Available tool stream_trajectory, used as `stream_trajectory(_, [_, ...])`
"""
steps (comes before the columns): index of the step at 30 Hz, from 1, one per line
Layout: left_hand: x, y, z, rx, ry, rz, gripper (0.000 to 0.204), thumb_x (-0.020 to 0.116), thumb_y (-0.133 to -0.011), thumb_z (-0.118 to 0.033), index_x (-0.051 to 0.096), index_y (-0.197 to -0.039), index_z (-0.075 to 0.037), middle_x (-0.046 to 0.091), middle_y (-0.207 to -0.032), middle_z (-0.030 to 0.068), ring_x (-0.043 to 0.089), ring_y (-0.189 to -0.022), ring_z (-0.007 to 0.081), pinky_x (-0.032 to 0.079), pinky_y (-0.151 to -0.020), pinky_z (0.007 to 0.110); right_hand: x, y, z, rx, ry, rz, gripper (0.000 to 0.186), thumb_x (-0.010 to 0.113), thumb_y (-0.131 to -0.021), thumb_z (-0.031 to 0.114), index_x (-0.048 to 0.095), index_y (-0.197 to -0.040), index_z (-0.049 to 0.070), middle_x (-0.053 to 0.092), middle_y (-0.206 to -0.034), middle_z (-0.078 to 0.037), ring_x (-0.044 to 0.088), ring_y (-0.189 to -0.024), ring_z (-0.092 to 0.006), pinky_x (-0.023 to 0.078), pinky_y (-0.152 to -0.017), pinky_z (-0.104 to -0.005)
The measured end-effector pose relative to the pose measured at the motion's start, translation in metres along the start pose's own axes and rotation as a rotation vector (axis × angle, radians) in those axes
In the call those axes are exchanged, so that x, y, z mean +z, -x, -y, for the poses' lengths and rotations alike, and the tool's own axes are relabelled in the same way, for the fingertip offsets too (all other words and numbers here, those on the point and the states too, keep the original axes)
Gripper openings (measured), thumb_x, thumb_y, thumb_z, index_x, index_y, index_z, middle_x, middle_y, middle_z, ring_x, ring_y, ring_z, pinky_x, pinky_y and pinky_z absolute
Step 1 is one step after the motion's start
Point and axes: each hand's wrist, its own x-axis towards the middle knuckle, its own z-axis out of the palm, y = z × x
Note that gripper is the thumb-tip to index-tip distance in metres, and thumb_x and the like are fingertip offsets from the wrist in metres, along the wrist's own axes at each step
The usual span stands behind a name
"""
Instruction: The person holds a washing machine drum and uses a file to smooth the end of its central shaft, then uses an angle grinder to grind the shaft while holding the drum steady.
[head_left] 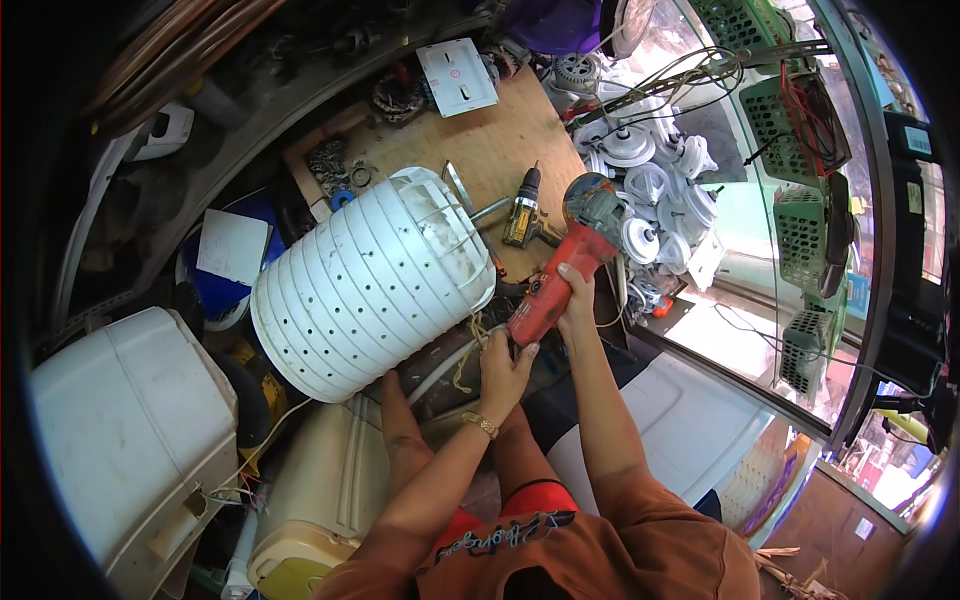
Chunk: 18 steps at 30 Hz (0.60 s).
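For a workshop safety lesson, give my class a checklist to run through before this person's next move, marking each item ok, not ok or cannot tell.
1. Two-handed hold: ok; the left hand grips the rear of the red grinder, the right hand its body.
2. Gloves: not ok; both hands are bare.
3. Wrists free of jewellery: not ok; a gold-coloured bracelet is on the left wrist.
4. Disc apart from the white drum: ok; a gap shows.
5. Disc stopped: cannot tell from a still.
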Motion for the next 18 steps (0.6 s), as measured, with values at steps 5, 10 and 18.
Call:
stream_trajectory(5, [-0.011,-0.010,0.016,0.016,0.055,0.168,0.036,0.076,-0.088,-0.019,0.056,-0.110,0.002,0.061,-0.100,0.0184,0.058,-0.094,0.0384,0.047,-0.086,0.044,0.007,0.003,0.013,-0.004,0.013,-0.044,0.044,0.076,-0.082,0.008,0.053,-0.119,0.001,0.066,-0.092,-0.012,0.069,-0.072,-0.0243,0.061,-0.065,-0.0376])
stream_trajectory(10, [-0.008,-0.012,0.000,-0.040,0.042,0.074,0.049,0.083,-0.084,-0.019,0.054,-0.118,0.002,0.061,-0.103,0.0119,0.061,-0.097,0.0265,0.049,-0.091,0.040,0.010,0.016,0.010,0.017,0.091,0.013,0.049,0.080,-0.078,0.005,0.053,-0.119,0.002,0.065,-0.092,-0.011,0.070,-0.070,-0.0241,0.061,-0.064,-0.0384])
stream_trajectory(18, [0.003,0.002,0.012,-0.094,0.457,0.303,0.050,0.078,-0.087,-0.005,0.052,-0.129,0.002,0.064,-0.119,0.0117,0.063,-0.105,0.0165,0.052,-0.098,0.029,-0.028,0.024,0.032,0.072,-0.048,0.014,0.054,0.081,-0.077,0.007,0.053,-0.122,0.002,0.065,-0.092,-0.012,0.070,-0.070,-0.0239,0.062,-0.065,-0.0398])
